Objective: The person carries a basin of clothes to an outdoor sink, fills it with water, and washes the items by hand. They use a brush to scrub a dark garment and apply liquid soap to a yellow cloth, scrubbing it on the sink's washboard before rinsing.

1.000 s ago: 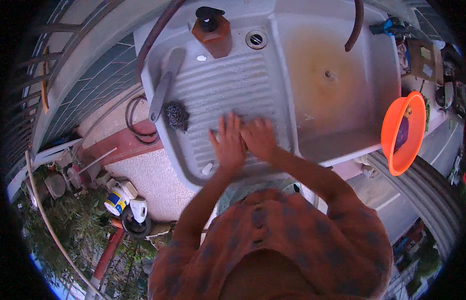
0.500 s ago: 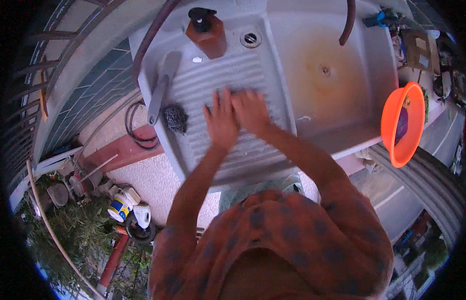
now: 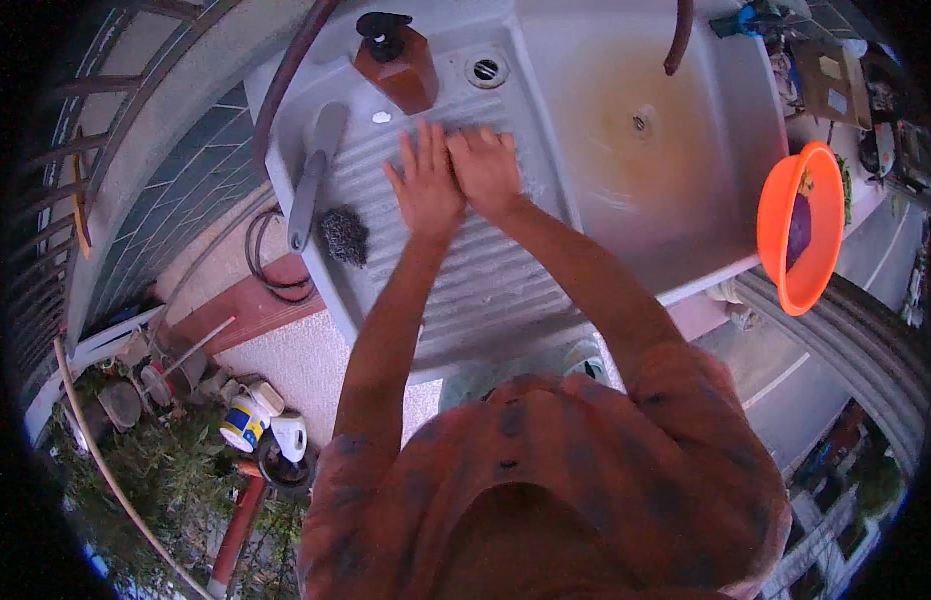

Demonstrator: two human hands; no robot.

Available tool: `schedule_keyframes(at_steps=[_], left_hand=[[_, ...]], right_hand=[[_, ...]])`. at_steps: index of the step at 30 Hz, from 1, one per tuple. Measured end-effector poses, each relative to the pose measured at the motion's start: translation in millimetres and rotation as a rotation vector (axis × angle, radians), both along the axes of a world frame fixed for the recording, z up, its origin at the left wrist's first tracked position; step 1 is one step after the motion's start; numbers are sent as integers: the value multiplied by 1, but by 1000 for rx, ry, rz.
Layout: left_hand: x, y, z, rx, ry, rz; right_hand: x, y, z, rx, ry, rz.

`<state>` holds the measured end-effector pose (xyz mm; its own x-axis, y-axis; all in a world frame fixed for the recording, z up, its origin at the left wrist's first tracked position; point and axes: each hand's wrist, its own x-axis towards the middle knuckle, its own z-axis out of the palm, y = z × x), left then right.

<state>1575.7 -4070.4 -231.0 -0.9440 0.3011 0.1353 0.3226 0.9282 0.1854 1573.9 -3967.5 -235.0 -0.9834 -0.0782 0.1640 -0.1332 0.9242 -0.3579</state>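
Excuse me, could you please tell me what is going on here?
A person in a checked shirt has the left hand and right hand side by side on the ridged board of a sink, palms seemingly down; whether anything lies beneath them is hidden. A pump bottle stands beyond the fingers, and a dark scrubber rests to their left. An orange bowl is at the far right.

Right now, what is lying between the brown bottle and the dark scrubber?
In the head view, a small white piece lies between the bottle and the scrubber, nearer the bottle, then ridged sink surface. The left hand is just to the right.
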Motion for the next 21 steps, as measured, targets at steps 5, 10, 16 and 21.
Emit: schedule_keyframes(at_steps=[5,10,16,21], left_hand=[[76,-11,-26,238,-227,39],[118,-27,-33,162,-37,-136],[-5,1,-7,156,96,35],[115,-34,-13,256,-87,-176]], right_hand=[[71,-6,-10,-72,1,-4],[115,-7,-3,-51,-48,87],[5,-7,-4,-17,57,-58],[140,-11,12,-104,4,109]])
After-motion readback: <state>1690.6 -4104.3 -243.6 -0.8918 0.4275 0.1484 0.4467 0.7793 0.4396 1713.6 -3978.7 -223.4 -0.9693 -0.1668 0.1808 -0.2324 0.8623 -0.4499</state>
